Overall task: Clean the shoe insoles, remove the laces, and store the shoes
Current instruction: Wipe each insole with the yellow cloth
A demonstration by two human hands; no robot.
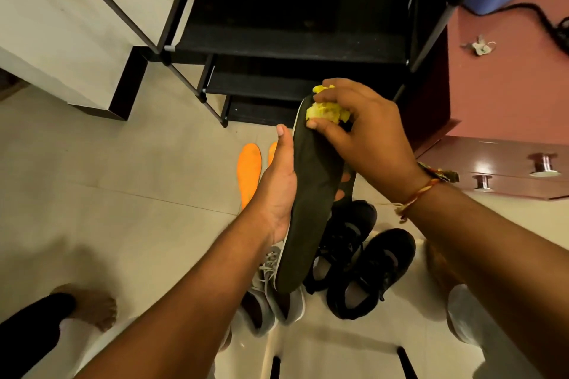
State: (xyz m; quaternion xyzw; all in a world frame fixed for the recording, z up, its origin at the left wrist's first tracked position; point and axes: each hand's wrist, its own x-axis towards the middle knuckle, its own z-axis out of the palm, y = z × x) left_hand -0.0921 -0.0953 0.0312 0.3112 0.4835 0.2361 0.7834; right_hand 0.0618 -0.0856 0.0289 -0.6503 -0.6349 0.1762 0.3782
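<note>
Wiping the dark insole (312,197), held above the black shoes (369,274) on the floor; gripped round its middle by curled fingers of the left hand (277,186); rubbed at the toe end with a yellow cloth (327,111) pinched in fingers of the right hand (366,135). Probably calls next for firm strokes toward the heel.

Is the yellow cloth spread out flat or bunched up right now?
Bunched up: the right hand grips the yellow cloth as a crumpled wad against one end of the dark insole.

Left hand (278,184) cupped; right hand (369,135) clenched
</note>
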